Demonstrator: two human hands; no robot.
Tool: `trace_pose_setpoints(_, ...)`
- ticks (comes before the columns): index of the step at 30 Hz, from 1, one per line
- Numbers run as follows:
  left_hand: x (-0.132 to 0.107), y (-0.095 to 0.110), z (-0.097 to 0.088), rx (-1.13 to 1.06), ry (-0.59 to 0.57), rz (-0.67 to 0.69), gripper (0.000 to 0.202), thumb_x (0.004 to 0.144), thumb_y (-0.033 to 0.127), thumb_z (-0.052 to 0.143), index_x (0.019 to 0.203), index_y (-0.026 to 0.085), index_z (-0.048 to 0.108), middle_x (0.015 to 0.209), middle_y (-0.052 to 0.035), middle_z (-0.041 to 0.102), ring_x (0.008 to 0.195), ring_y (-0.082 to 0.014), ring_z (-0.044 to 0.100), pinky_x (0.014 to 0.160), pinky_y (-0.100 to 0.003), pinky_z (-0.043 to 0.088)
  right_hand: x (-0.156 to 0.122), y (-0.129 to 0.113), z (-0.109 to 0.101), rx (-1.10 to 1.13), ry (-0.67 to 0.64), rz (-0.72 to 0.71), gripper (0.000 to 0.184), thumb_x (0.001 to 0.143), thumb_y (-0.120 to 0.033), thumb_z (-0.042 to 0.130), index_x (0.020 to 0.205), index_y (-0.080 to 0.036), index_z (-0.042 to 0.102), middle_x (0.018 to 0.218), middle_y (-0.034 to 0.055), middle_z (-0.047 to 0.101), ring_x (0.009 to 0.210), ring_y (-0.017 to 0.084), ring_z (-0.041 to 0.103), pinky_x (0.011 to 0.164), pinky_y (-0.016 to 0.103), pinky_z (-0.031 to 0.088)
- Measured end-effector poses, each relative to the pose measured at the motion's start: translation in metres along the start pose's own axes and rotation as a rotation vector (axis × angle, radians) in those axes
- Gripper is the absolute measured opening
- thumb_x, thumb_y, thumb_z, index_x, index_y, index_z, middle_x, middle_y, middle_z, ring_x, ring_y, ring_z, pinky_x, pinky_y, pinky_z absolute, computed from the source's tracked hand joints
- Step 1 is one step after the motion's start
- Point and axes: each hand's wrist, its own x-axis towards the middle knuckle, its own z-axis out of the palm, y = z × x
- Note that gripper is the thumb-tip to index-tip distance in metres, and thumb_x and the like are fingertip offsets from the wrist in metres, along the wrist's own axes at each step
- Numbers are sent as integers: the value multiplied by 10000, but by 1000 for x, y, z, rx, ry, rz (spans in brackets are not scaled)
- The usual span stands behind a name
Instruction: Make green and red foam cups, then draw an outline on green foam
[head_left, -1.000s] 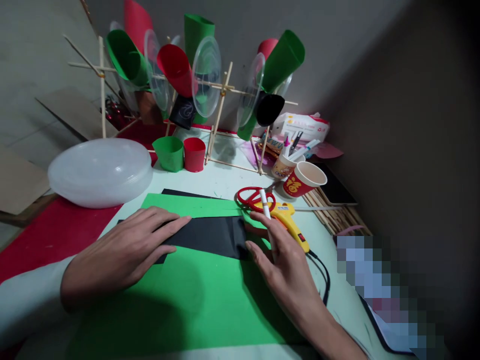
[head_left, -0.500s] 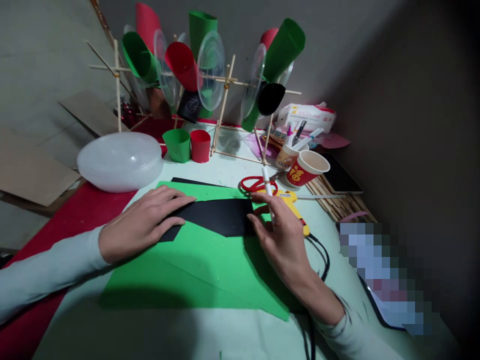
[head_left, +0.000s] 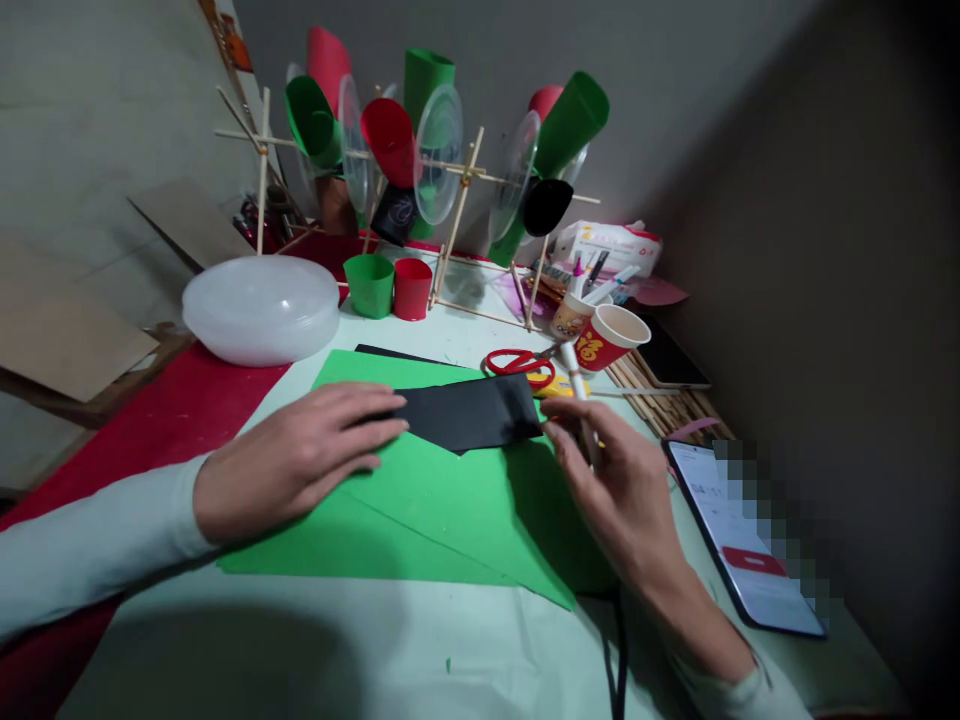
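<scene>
A black paper piece (head_left: 469, 412) lies over large green paper sheets (head_left: 442, 510) on the table. My left hand (head_left: 300, 450) rests flat across its left end, fingers stretched out and pressed down, hiding that end. A white pen (head_left: 576, 370) sticks up out of my right hand (head_left: 626, 490), tucked in the curled fingers. The right thumb and forefinger are beside the black piece's right edge; whether they touch it I cannot tell. Behind the paper are red-handled scissors (head_left: 517, 366) and a partly hidden yellow glue gun (head_left: 553, 388).
Clear plastic lids (head_left: 262, 310) are stacked at left. Green (head_left: 369, 288) and red paper cups (head_left: 412, 290) stand before a stick frame (head_left: 454, 220) bearing coloured cups and discs. A red-and-white paper cup (head_left: 611, 340), sticks (head_left: 652, 395) and a phone (head_left: 750, 550) are at right.
My right hand has moved right, away from the black paper's edge, with the pen in it. My left hand now covers more of the paper's left end. The view has shifted slightly.
</scene>
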Motion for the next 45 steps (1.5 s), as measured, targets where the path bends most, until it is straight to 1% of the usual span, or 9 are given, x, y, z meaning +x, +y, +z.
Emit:
trace_pose_setpoints(3,-9,23,3,53,-121,132,418,1030,227,432,1435,160,515,1492,-123,554,1439,-286,438,1176,-483,388,-32,-15,-7,0,-243,-103,293,953,-272,628,1241,-234,593,1091,53,703,942,188,677,811,293,554)
trace_pose_setpoints(6,-14,38,7,141,-178,157,467,1041,391,399,1440,176,513,1468,-134,574,1409,-306,487,1143,-506,413,-55,-23,-7,-78,-423,-217,504,956,-304,619,1417,-217,435,1244,111,646,1096,239,630,915,366,547)
trace_pose_setpoints(9,-18,49,10,240,-103,144,570,1031,527,297,1393,184,571,1420,-148,608,1336,-315,566,1087,-480,430,-62,-28,-7,-164,-478,-264,530,956,-296,615,1426,-214,385,1257,128,645,1087,267,621,920,425,541)
trace_pose_setpoints(14,-26,65,18,341,11,79,669,994,638,227,1345,231,625,1389,-139,625,1306,-321,591,1107,-479,294,-55,-29,-10,-172,-549,-221,474,991,-316,571,1422,-258,383,1315,112,627,1148,267,601,957,442,529)
trace_pose_setpoints(22,-41,78,34,366,139,7,701,1014,604,231,1247,134,695,1327,-174,664,1201,-366,655,1045,-526,359,-45,-9,-7,-168,-456,-110,370,992,-242,542,1359,-249,496,1329,125,648,1193,279,613,985,462,518)
trace_pose_setpoints(30,-53,77,55,358,155,-37,625,1022,566,281,1308,165,665,1344,-177,665,1242,-355,615,1046,-535,379,-32,-13,-7,-24,-357,-23,339,990,-294,547,1321,-224,558,1313,120,659,1203,266,612,1021,438,485)
trace_pose_setpoints(38,-48,76,54,317,193,-51,590,1034,535,312,1259,147,695,1313,-166,688,1205,-352,621,1026,-513,358,-25,-39,-12,397,-346,177,259,1046,-338,464,1120,-285,707,1059,10,717,867,164,602,821,289,457)
trace_pose_setpoints(41,-45,75,50,309,203,-47,579,1039,522,314,1227,145,711,1283,-142,711,1133,-347,649,996,-512,362,-21,-39,-7,651,-402,265,230,1032,-363,503,1080,-269,707,1040,16,716,744,140,555,687,259,442)
trace_pose_setpoints(45,-32,65,30,199,185,-51,441,1031,449,420,1284,175,656,1324,-94,696,1121,-344,646,1008,-525,384,-10,-40,9,911,-459,290,171,1006,-381,546,994,-230,626,1068,50,714,722,125,550,663,251,431)
